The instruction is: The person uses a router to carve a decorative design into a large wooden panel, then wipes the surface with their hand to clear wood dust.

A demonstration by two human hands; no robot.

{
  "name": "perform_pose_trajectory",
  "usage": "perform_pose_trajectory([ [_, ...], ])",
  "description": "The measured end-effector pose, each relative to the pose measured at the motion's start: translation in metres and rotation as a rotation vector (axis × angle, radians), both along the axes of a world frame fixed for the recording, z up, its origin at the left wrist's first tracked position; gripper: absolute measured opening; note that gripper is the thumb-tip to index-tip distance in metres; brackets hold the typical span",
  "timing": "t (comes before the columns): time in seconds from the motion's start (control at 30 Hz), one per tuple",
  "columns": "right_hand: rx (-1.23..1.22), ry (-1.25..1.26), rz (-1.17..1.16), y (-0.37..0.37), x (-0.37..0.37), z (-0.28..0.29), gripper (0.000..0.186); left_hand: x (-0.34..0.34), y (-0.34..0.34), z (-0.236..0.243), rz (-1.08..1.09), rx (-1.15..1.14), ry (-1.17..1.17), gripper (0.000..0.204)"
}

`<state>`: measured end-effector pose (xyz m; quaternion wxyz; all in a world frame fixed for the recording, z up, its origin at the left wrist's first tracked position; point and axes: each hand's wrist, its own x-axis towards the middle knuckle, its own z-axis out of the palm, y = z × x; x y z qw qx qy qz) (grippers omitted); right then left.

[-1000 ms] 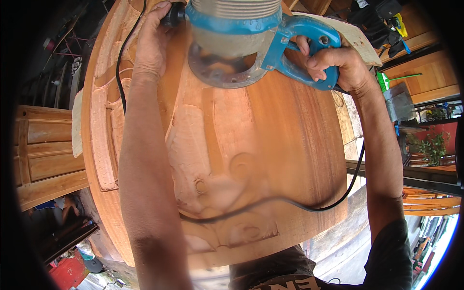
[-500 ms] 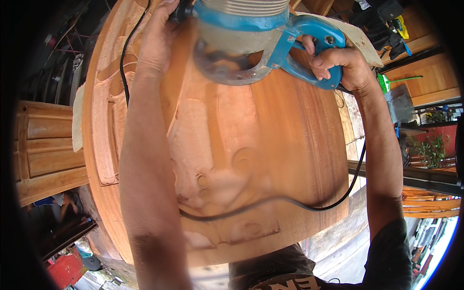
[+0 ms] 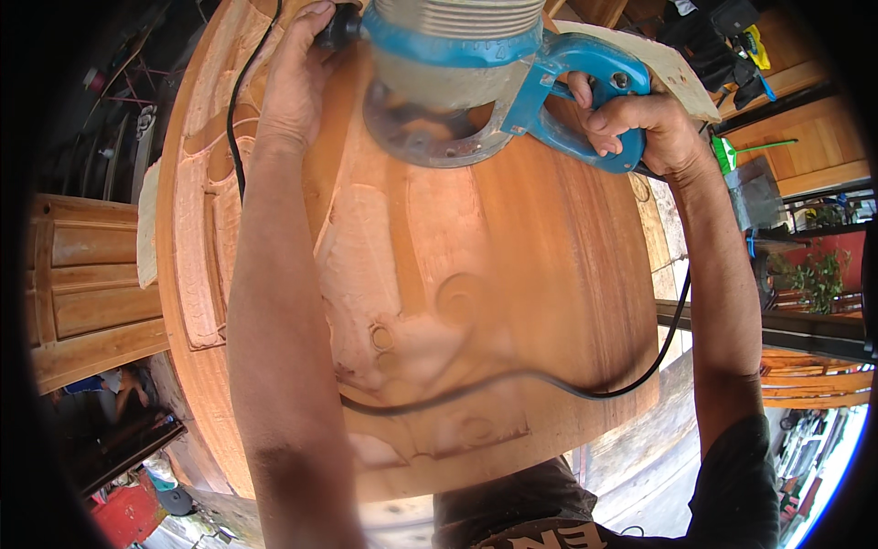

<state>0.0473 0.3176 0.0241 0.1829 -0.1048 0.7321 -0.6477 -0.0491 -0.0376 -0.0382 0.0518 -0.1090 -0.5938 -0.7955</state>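
A large power router [image 3: 448,82], with a blue body, a ribbed grey upper part and a clear round base, stands on a carved wooden panel [image 3: 549,302] at its far part. My right hand [image 3: 654,128] is wrapped through the router's blue loop handle. On the other side, my left hand [image 3: 297,87] closes round a black knob [image 3: 343,27] of the router; some of its fingers are hidden. The top of the tool runs out of view. Shallow recesses and scrollwork mark the panel's left and near parts. What lies under the router's base is mostly hidden.
A black cord [image 3: 521,373] loops across the near part of the panel, passing by my right arm. Another dark cord [image 3: 235,128] runs along its left side. A panelled wooden door [image 3: 96,279] is at the left. Wooden boards [image 3: 805,151] and a plant [image 3: 817,282] appear at the right.
The router has shifted very slightly nearer and to the left, both hands moving with it. My grip looks the same.
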Motion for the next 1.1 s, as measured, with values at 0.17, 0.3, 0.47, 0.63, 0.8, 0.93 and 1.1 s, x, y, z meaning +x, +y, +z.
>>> perform_pose_trajectory([
  [0.17,-0.017,0.007,0.037,-0.004,-0.001,0.005,0.014,-0.005,-0.002,-0.001,-0.001,0.005,0.006,0.046],
  [0.3,0.011,0.017,0.023,-0.003,-0.002,0.005,0.015,-0.007,0.002,-0.001,0.005,0.007,-0.005,0.046],
  [0.47,0.017,0.018,0.035,-0.008,-0.003,0.007,0.016,-0.007,0.000,0.000,-0.011,-0.006,0.000,0.047],
  [0.63,0.007,0.050,0.060,-0.009,-0.004,0.007,0.016,0.000,0.000,0.008,0.034,-0.020,0.001,0.047],
  [0.8,0.003,0.011,0.050,-0.006,0.005,0.009,0.016,0.016,0.009,0.014,0.005,-0.072,-0.016,0.057],
  [0.93,0.001,0.032,0.060,-0.005,0.005,0.013,0.016,0.022,0.003,0.017,0.032,-0.262,-0.085,0.073],
  [1.1,0.008,0.018,0.004,-0.003,-0.001,0.007,0.015,0.023,0.009,0.015,0.049,-0.262,-0.065,0.076],
])
